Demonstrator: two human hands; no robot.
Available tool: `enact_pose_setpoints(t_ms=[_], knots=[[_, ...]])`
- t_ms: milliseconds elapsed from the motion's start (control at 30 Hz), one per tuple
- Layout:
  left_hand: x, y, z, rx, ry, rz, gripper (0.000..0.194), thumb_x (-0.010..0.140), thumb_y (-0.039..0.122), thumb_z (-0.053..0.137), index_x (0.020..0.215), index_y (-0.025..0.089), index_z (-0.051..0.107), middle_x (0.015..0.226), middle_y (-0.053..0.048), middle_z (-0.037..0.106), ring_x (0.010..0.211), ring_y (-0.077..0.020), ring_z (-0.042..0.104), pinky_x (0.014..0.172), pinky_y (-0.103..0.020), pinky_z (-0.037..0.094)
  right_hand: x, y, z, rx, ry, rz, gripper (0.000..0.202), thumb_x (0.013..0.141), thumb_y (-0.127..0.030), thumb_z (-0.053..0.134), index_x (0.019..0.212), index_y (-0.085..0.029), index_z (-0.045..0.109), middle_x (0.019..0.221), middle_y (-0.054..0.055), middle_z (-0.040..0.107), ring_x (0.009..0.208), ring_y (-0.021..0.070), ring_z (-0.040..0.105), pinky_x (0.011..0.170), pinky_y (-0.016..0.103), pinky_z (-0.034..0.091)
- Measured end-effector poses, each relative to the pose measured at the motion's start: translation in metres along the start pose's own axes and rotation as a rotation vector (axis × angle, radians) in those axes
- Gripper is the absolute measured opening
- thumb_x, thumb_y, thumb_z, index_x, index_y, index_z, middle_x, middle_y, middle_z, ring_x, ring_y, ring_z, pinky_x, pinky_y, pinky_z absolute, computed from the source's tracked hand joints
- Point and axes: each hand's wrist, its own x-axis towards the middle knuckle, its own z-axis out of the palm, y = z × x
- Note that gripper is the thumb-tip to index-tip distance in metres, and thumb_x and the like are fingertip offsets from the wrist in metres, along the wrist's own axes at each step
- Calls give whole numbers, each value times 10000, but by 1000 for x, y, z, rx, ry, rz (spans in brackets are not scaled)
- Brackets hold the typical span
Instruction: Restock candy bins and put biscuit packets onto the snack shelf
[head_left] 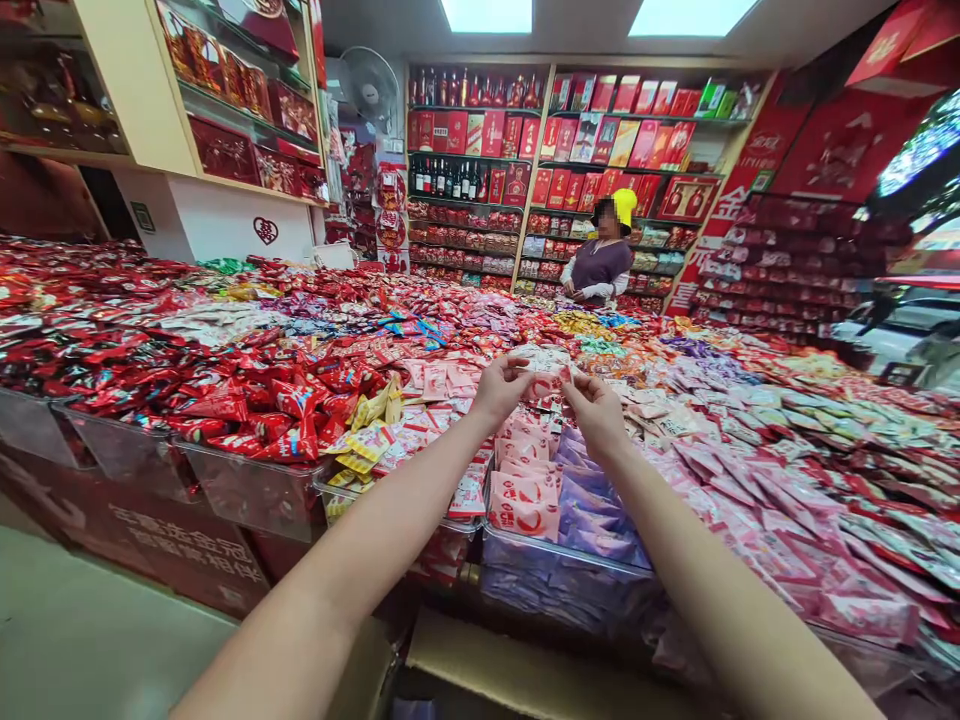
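We are in a shop: clear plastic bins point(251, 495) of glossy red packets point(296, 395) at eight o'clock, wooden shelves point(532, 190) of rectangular red boxes point(492, 133) at twelve.

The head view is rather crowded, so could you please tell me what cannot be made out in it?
Head view:
Packet between left hand and right hand: print too small, partly covered by them.
Cardboard box: cut off by the bottom edge.
Dark bottles: labels too small.

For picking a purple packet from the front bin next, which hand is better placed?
Probably the right hand: it is nearer the purple packets than the left hand. Both are holding a small packet, so the right would first have to let go.
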Motion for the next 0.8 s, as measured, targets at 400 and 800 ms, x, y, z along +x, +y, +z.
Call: enact_pose_setpoints(t_ms=[400,800], knots=[[-6,-8,-15,527,-27,-118,291,647,7,540,896,147,595,875,-99,663,854,-229,610,795,-352,448,36,-15,-10,-910,-284,-155,356,644,-132,552,995,-152,495,840,56,611,758,169,560,682,289,443],[-9,-3,-17,758,-102,-101,352,686,81,522,1020,158,598,930,-84,677,862,-199,610,748,-275,448,47,5,18,-805,-710,-103,292,657,-79,555,930,-146,637,763,7,682,685,122,596,618,215,445]])
